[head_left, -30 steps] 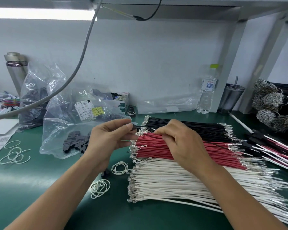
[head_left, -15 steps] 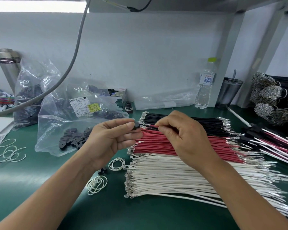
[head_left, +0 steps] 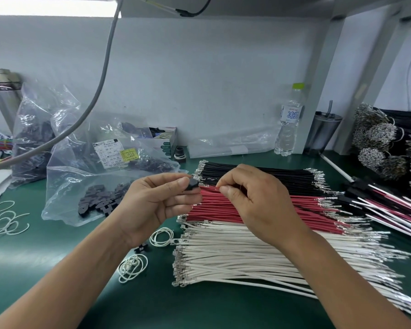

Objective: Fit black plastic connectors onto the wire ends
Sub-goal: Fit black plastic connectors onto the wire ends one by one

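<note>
Nearest, at six o'clock on the green bench mat (head_left: 57, 269): a flat stack of thin white insulated wires with crimped metal terminals (head_left: 235, 255), terminals facing nine o'clock. Just beyond, a matching layer of red insulated wires (head_left: 214, 207), then black insulated wires (head_left: 259, 173) toward twelve o'clock. Loose white rubber bands (head_left: 132, 267) at seven o'clock.

Above the red layer, both forearms reaching in from below, wrists slightly raised. Left hand (head_left: 152, 205) curled, thumb and forefinger pinching a small black plastic connector housing (head_left: 191, 184) by its sides, mouth turned toward three o'clock. Right hand (head_left: 254, 200) closed in a pinch on a single red wire (head_left: 209, 187) a short way behind its terminal, tip pointed at the connector. Terminal seemingly just at or inside the housing mouth; too small to say which.

Handling, as a judgement: connector light, rigid, smooth, likely to slip or twist unless held by its flat faces. Wire light and limp, apt to buckle if pushed from far back, so best gripped close behind the crimp; terminal thin and easily bent.

Further off at ten o'clock, a clear plastic bag of spare black connectors (head_left: 97, 200); at one o'clock, a clear water bottle with green cap (head_left: 288, 122).
</note>
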A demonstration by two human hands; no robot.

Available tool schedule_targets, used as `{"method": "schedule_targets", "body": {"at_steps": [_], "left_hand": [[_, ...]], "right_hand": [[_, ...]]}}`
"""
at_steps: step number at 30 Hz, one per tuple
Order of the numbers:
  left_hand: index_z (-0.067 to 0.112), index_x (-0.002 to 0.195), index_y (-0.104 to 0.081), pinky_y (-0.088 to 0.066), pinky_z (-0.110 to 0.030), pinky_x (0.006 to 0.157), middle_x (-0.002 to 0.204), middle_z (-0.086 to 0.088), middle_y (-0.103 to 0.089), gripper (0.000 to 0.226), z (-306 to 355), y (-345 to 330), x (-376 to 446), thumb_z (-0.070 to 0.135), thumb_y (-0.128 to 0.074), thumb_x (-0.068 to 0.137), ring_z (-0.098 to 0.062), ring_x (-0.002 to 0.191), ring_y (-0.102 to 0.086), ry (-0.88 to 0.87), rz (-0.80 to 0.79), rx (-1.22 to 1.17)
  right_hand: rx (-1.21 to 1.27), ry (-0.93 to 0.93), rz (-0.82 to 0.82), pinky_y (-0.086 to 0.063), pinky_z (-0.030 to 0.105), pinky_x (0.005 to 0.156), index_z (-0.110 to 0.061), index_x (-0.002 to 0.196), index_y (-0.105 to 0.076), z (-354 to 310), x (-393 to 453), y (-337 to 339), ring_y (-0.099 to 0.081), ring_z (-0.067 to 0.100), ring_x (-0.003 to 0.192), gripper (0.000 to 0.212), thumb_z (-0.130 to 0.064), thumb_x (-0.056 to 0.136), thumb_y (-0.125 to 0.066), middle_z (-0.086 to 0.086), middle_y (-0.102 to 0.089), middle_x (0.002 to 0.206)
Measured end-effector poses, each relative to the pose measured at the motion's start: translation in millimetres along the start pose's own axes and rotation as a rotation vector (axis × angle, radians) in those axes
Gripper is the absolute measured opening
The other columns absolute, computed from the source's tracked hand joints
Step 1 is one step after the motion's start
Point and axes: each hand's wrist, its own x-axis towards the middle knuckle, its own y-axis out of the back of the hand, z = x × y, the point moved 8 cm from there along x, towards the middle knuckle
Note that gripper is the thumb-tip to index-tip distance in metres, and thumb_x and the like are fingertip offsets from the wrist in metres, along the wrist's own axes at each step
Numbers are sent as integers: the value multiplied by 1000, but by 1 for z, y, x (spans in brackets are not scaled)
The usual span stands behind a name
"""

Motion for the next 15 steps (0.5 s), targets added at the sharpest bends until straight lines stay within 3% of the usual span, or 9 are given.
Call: {"method": "schedule_targets", "body": {"at_steps": [10,15], "left_hand": [[7,97,-82,-63,-26,59,98,-24,-77,31,-1,0,-1,17,-83,68,-28,80,-79,0,-3,3],[6,95,-81,-63,-26,59,100,-26,-77,31,0,0,-1,17,-84,66,-29,80,-79,1,9,60]], "right_hand": [[99,-108,-27,-53,38,77,-30,87,-71,8,1,-3,-61,2,83,10,-26,94,-65,-19,-67,85],[-129,-24,-16,-51,32,71,-32,86,-69,-3,1,1,-59,4,79,10,-29,93,-62,-18,-63,85]]}}
